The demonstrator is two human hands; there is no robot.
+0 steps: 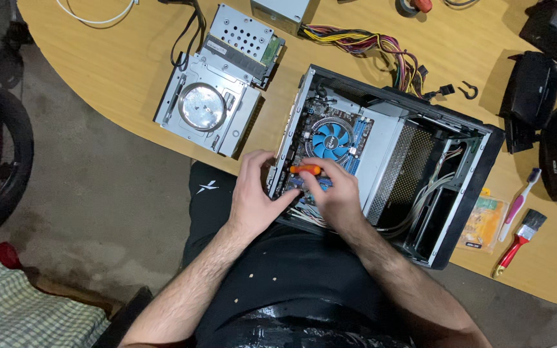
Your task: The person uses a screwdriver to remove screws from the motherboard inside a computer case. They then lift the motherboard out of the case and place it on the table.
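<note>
An open black computer case (465, 193) lies on its side on the wooden table (117, 64), with a motherboard and a blue cooler fan (331, 140) showing inside. My right hand (336, 193) is inside the case near its front edge and holds a small orange-handled screwdriver (305, 170) over the board. My left hand (253, 193) rests against the case's near left edge, fingers curled on the metal rim. Loose grey cables (414, 206) run along the case floor to the right of my right hand.
A silver drive cage with an optical drive (207, 109) lies left of the case. A power supply (282, 9) with coloured wires (381, 48) sits behind it. At the right lie a red-handled paintbrush (520, 241), a toothbrush (520, 203), a plastic bag (485, 222) and black devices (530, 90).
</note>
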